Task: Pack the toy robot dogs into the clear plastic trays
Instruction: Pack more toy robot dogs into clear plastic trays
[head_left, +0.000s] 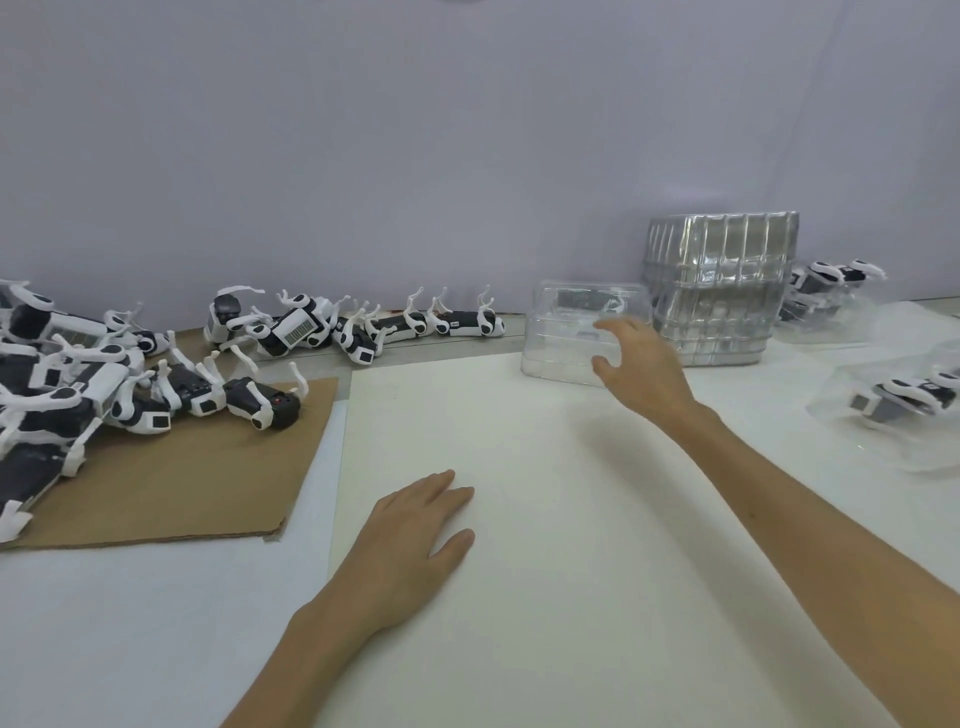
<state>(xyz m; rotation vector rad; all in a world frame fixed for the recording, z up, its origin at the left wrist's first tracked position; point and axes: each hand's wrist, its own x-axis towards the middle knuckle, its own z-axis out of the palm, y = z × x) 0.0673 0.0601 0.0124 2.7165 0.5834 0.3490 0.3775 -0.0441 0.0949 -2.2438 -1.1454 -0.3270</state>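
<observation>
Several black-and-white toy robot dogs (104, 384) lie heaped at the left, on and beside a brown cardboard sheet (187, 483). More dogs (457, 322) lie in a row along the back wall. A single clear plastic tray (566, 332) stands on the white sheet at the back, right of centre. My right hand (641, 364) is stretched out to this tray's right side, fingers spread and slightly curled, at or just short of its wall. My left hand (415, 540) rests flat on the white sheet in the middle, holding nothing.
A tall stack of clear trays (722, 286) stands right of the single tray. Packed dogs in clear trays sit at the far right (904, 400) and behind the stack (831, 291). A pale wall runs along the back.
</observation>
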